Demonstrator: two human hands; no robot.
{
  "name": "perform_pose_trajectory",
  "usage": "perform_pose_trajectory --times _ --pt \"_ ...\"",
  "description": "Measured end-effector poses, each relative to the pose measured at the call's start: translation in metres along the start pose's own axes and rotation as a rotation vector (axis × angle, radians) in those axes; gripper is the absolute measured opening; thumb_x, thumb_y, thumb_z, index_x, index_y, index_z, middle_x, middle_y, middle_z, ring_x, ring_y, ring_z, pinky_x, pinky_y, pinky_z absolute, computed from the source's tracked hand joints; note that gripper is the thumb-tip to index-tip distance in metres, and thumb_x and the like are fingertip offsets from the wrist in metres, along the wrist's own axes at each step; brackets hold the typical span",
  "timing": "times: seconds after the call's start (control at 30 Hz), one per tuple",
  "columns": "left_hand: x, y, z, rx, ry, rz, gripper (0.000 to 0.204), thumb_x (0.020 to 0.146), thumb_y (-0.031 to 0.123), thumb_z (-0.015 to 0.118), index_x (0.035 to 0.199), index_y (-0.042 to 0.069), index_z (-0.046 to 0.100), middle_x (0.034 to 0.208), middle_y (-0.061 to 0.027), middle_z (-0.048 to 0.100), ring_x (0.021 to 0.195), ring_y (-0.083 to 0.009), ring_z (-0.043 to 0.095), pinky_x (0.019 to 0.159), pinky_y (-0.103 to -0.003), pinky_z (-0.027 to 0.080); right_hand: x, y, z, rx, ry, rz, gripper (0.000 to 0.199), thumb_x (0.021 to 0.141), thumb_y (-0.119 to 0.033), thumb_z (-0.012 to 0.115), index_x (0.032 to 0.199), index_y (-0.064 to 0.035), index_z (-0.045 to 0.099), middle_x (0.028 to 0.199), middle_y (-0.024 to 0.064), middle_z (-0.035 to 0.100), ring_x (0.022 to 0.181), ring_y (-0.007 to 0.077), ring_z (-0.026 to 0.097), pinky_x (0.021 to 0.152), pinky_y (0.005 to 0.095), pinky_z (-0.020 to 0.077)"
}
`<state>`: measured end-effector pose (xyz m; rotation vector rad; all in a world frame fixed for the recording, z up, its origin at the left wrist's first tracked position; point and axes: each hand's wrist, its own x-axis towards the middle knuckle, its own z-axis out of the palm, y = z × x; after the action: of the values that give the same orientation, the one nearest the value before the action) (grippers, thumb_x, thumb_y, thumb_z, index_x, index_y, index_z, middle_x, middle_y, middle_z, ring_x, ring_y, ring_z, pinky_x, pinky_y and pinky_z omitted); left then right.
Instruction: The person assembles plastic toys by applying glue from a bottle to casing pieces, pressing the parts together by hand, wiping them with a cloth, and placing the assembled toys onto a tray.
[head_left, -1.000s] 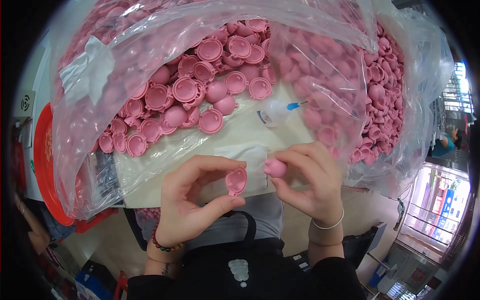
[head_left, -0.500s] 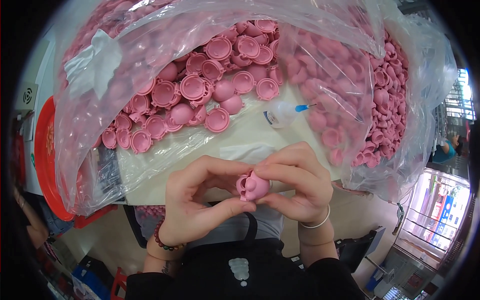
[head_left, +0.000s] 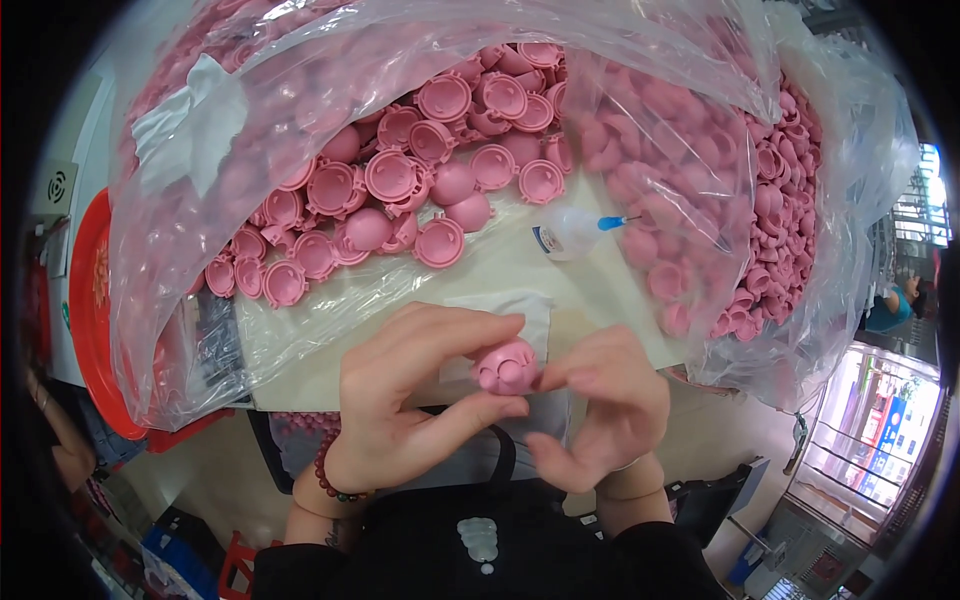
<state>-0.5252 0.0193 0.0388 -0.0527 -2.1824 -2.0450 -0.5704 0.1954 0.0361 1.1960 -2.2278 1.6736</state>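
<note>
My left hand (head_left: 396, 392) pinches a small round pink plastic animal-head piece (head_left: 508, 368) between thumb and fingertips, above the table's near edge. Raised round features show on the side turned toward me. My right hand (head_left: 612, 408) is just to the right of it, thumb and fingers apart. One right fingertip is at the piece's right side; whether it touches, I cannot tell. Beyond my hands a white cloth or paper (head_left: 525, 308) lies on the pale tabletop (head_left: 375, 345). A clear bottle with a blue needle tip (head_left: 572, 234) lies farther back.
Loose pink half shells (head_left: 390, 177) are heaped at the back, spilling from a clear plastic bag (head_left: 300, 60). Smaller pink parts (head_left: 775, 210) fill another bag at right. A red tray (head_left: 95, 330) stands at left. Another person's arm (head_left: 65, 440) shows at the far left.
My right hand has let go of the pink piece and opened, its thumb dropping away. The piece has turned in my left fingers, so its raised features show more fully.
</note>
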Motion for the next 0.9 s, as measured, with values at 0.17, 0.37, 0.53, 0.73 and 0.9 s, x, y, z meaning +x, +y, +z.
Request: perform_pose_trajectory --times 0.17,0.37,0.53,0.73,0.9 --pt "0.007 0.002 0.003 0.285 -0.062 0.311 0.033 0.060 0.010 0.073 0.090 0.002 0.063 0.085 -0.0083 0.062 0.075 -0.0231 0.057 0.067 -0.030 0.045 0.020 0.002 -0.008 -0.108 -0.082 0.068 0.059 0.055 -0.033 0.079 0.099 -0.0015 0.055 0.084 0.0084 0.061 0.076 0.0224 0.056 0.071 0.0323 0.0411" --pt "0.001 -0.001 0.008 0.325 -0.054 0.357 0.034 0.053 0.008 0.072 0.086 0.003 0.064 0.085 -0.0080 0.064 0.072 -0.0227 0.057 0.062 -0.029 0.047 0.020 0.008 -0.003 -0.036 -0.210 0.059 0.056 0.051 -0.030 0.080 0.095 0.0000 0.060 0.088 0.0085 0.063 0.077 0.0228 0.057 0.069 0.0304 0.0437" --pt "0.002 0.002 0.007 0.359 -0.055 0.353 0.033 0.052 0.006 0.071 0.085 0.004 0.064 0.086 -0.0067 0.064 0.072 -0.0223 0.057 0.062 -0.028 0.047 0.019 0.008 0.000 -0.009 -0.136 0.029 0.052 0.052 -0.029 0.080 0.091 -0.0005 0.061 0.088 0.0103 0.064 0.077 0.0236 0.057 0.068 0.0299 0.0448" --pt "0.002 0.003 0.006 0.382 -0.046 0.362 0.034 0.052 0.005 0.070 0.085 0.004 0.065 0.086 -0.0062 0.064 0.072 -0.0222 0.057 0.062 -0.028 0.047 0.019 0.008 0.002 0.013 -0.115 0.035 0.051 0.053 -0.028 0.080 0.092 -0.0004 0.061 0.088 0.0107 0.064 0.078 0.0235 0.057 0.068 0.0298 0.0450" --pt "0.002 0.003 0.004 0.376 -0.044 0.359 0.033 0.053 0.003 0.070 0.085 0.004 0.064 0.086 -0.0063 0.064 0.072 -0.0224 0.057 0.062 -0.028 0.047 0.019 0.008 0.004 0.006 -0.113 0.017 0.052 0.054 -0.028 0.080 0.093 0.0004 0.061 0.087 0.0108 0.064 0.078 0.0238 0.057 0.069 0.0300 0.0445"
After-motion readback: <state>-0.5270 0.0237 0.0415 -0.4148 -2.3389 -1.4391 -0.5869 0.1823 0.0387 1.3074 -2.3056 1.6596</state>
